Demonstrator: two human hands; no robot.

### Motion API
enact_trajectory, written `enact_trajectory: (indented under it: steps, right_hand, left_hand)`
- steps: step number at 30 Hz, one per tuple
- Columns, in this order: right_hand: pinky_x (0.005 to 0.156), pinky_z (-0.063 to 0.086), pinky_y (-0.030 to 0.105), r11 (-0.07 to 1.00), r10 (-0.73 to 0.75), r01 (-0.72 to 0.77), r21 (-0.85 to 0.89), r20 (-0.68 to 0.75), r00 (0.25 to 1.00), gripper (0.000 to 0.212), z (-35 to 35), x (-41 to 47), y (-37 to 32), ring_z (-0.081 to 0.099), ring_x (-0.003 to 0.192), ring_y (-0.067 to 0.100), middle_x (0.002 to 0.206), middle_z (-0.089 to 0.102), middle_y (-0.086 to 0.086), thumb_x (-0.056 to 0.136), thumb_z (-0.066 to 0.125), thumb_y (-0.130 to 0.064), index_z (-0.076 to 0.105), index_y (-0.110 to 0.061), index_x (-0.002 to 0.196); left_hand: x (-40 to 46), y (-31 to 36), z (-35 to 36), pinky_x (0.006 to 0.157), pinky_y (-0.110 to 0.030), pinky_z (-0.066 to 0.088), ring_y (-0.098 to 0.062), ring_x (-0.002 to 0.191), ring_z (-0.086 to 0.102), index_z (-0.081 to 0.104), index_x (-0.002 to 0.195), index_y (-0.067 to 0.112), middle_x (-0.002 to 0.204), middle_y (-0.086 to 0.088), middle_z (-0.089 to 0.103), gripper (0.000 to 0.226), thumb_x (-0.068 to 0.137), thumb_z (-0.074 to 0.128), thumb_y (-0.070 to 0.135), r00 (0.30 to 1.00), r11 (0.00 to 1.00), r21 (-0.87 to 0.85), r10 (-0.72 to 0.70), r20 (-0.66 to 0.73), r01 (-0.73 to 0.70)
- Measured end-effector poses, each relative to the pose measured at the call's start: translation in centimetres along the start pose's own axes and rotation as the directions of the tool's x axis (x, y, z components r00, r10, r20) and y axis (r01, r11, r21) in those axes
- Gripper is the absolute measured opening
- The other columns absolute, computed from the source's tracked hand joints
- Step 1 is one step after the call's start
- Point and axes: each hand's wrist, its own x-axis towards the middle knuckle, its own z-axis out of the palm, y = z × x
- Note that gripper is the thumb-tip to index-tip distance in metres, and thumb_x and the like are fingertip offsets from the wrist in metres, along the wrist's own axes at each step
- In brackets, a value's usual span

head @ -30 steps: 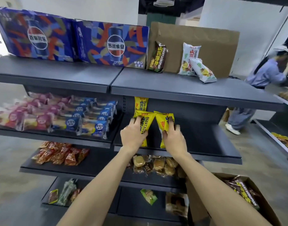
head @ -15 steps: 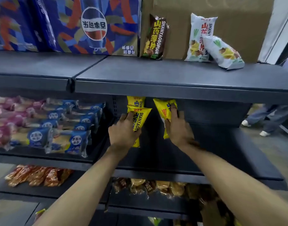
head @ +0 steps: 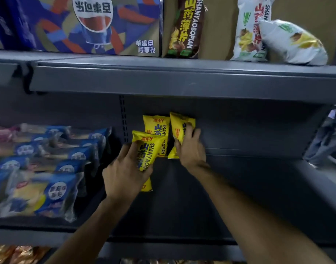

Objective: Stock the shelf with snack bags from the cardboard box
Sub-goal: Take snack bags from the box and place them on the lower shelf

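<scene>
The left hand point(head: 125, 176) grips a yellow snack bag point(head: 147, 149) near the shelf point(head: 239, 197) front. The right hand point(head: 190, 149) presses another yellow bag point(head: 179, 123) upright against the back panel point(head: 249, 130), right of a third bag point(head: 156, 126).

Front yellow bag point(head: 147, 149): upright, tilted right, near left.
Back yellow bag point(head: 157, 128): upright against the shelf point(head: 258, 187) back wall.
Right yellow bag point(head: 179, 130): upright, leaning left, far.
</scene>
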Motion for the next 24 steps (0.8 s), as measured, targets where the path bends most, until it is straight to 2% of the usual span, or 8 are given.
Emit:
enact_trajectory:
  steps: [5, 9, 12, 14, 16, 19, 22, 24]
  right_hand:
    - [0.076, 0.057, 0.041, 0.997, 0.025, -0.023, -0.077, 0.028, 0.999, 0.071, 2.4, 0.3, 0.5, 0.054, 0.111, 0.034, 0.129, 0.032, 0.014, 0.092, 0.060, -0.044, 0.020, -0.023, 0.146]
    - [0.075, 0.055, 0.039, 0.987, 0.042, -0.033, -0.157, 0.056, 0.998, 0.078, 2.4, 0.5, 0.5, 0.049, 0.117, 0.033, 0.135, 0.030, 0.014, 0.092, 0.053, -0.056, 0.012, -0.025, 0.150]
    - [0.080, 0.051, 0.042, 0.994, 0.034, -0.018, -0.110, 0.142, 0.989, 0.077, 0.4, -0.5, 0.9, 0.042, 0.121, 0.033, 0.137, 0.029, 0.012, 0.091, 0.047, -0.063, 0.013, -0.026, 0.149]
    - [0.079, 0.050, 0.041, 0.998, -0.004, 0.014, -0.057, 0.168, 0.986, 0.069, -1.7, -1.4, 1.2, 0.041, 0.120, 0.032, 0.132, 0.032, 0.010, 0.092, 0.046, -0.060, 0.019, -0.023, 0.145]
    - [0.073, 0.047, 0.039, 0.997, -0.059, 0.066, -0.033, 0.168, 0.984, 0.056, -3.7, -2.7, 1.7, 0.048, 0.113, 0.032, 0.124, 0.037, 0.008, 0.095, 0.047, -0.052, 0.027, -0.023, 0.137]
    - [0.069, 0.045, 0.035, 0.996, -0.082, 0.076, 0.036, 0.237, 0.968, 0.047, -5.8, -5.0, 2.8, 0.058, 0.101, 0.031, 0.120, 0.040, 0.004, 0.095, 0.052, -0.043, 0.030, -0.027, 0.133]
    - [0.077, 0.045, 0.032, 0.996, -0.091, 0.079, 0.049, 0.306, 0.948, 0.055, -6.9, -6.9, 4.4, 0.057, 0.108, 0.028, 0.130, 0.038, 0.002, 0.094, 0.054, -0.037, 0.026, -0.030, 0.141]
    - [0.089, 0.045, 0.031, 0.992, -0.121, 0.105, 0.067, 0.311, 0.943, 0.060, -7.8, -7.9, 5.5, 0.051, 0.117, 0.023, 0.135, 0.037, 0.000, 0.094, 0.055, -0.035, 0.025, -0.031, 0.145]
  left_hand:
    - [-0.3, -1.2, 0.6, 0.050, -0.026, 0.033, -0.030, 0.072, 0.067, 0.056, 0.120, 0.023, 0.103, 0.005, 0.058, 0.064, 0.067, 0.080, 0.049, 1.000, 1.000, 0.014, 0.021, 0.008, -0.021]
    - [0.3, -0.8, 1.0, 0.050, -0.026, 0.035, -0.028, 0.073, 0.066, 0.057, 0.117, 0.021, 0.101, 0.006, 0.057, 0.061, 0.068, 0.079, 0.050, 0.999, 0.999, -0.005, 0.038, 0.011, -0.038]
    - [0.5, 0.0, 0.8, 0.050, -0.025, 0.032, -0.029, 0.071, 0.066, 0.058, 0.115, 0.017, 0.100, 0.003, 0.059, 0.061, 0.067, 0.080, 0.048, 0.998, 0.999, 0.005, 0.037, 0.046, -0.037]
    - [0.7, 0.3, 0.7, 0.049, -0.025, 0.031, -0.031, 0.070, 0.067, 0.058, 0.115, 0.013, 0.101, -0.001, 0.059, 0.062, 0.068, 0.081, 0.047, 0.996, 0.998, 0.038, 0.050, 0.071, -0.053]
    - [1.1, 0.6, 0.9, 0.046, -0.026, 0.032, -0.033, 0.073, 0.067, 0.055, 0.115, 0.009, 0.104, -0.006, 0.057, 0.060, 0.073, 0.078, 0.046, 0.997, 0.995, 0.076, 0.059, 0.054, -0.063]
    - [2.0, 1.5, 1.9, 0.042, -0.032, 0.043, -0.032, 0.084, 0.066, 0.051, 0.121, 0.004, 0.109, -0.013, 0.053, 0.062, 0.082, 0.070, 0.048, 1.000, 0.994, 0.113, 0.008, 0.011, -0.009]
    - [2.8, 2.9, 3.4, 0.042, -0.033, 0.049, -0.029, 0.085, 0.067, 0.051, 0.126, 0.003, 0.111, -0.015, 0.054, 0.067, 0.081, 0.070, 0.049, 1.000, 0.987, 0.159, -0.016, 0.023, 0.012]
    - [3.3, 3.6, 4.8, 0.042, -0.033, 0.049, -0.028, 0.085, 0.067, 0.051, 0.128, 0.004, 0.114, -0.016, 0.054, 0.068, 0.081, 0.070, 0.049, 0.999, 0.983, 0.181, -0.006, 0.036, -0.001]
